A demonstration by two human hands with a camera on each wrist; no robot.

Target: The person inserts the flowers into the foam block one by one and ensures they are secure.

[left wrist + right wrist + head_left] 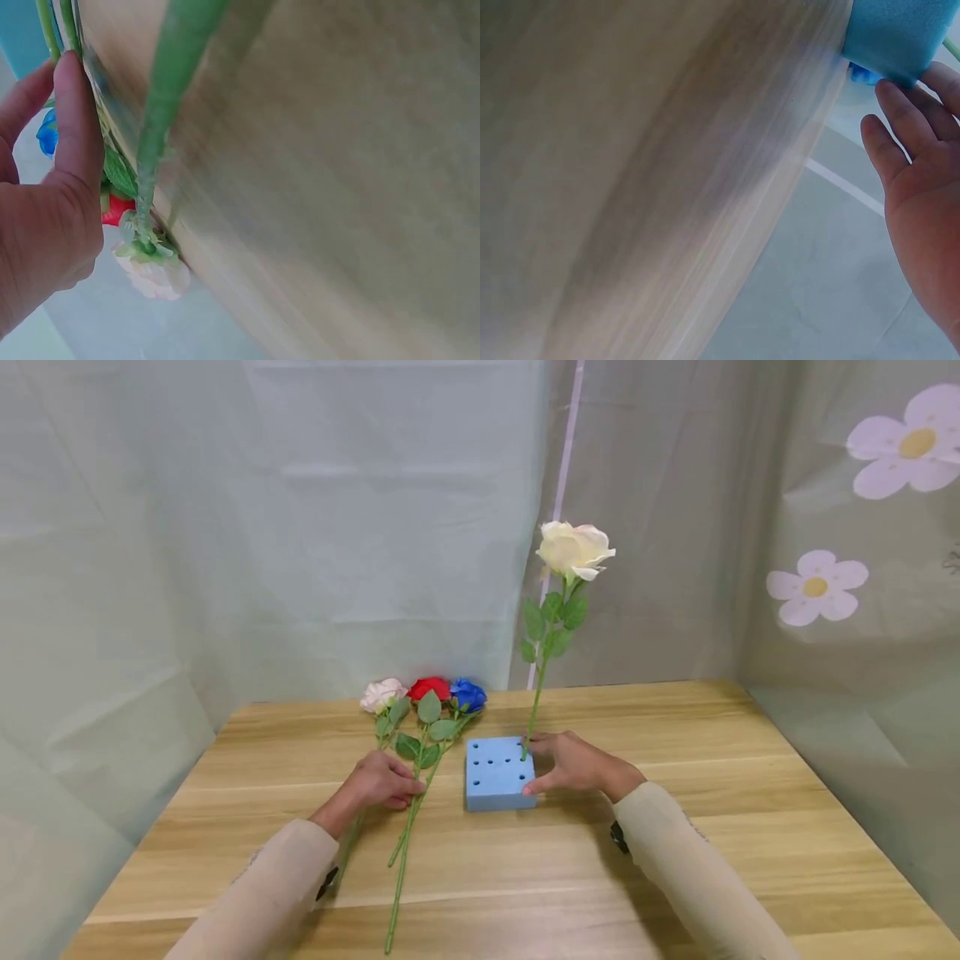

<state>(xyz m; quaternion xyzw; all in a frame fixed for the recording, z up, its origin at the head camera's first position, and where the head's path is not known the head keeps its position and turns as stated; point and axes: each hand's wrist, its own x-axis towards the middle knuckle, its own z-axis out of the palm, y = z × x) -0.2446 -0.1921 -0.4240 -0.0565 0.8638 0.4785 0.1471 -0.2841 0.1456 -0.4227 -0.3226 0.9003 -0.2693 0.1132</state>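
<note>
A white rose (574, 551) stands upright, slightly tilted, with its green stem in the right side of a light blue foam block (500, 802). My right hand (573, 764) grips the block's right side, thumb at the front corner and fingers towards the back. In the right wrist view its fingers (904, 112) reach to the block's edge. To the left, my left hand (384, 779) pinches at the crossing stems of a red rose (430, 688) and a blue rose (469, 695); which stem it holds I cannot tell. A pale pink rose (382, 694) lies beside them, its stem passing under that hand.
Several small holes dot the block's top. The wooden table (600, 893) runs back to a hanging grey-green curtain (390, 527). Another curtain with printed flowers (816, 587) hangs along the right side.
</note>
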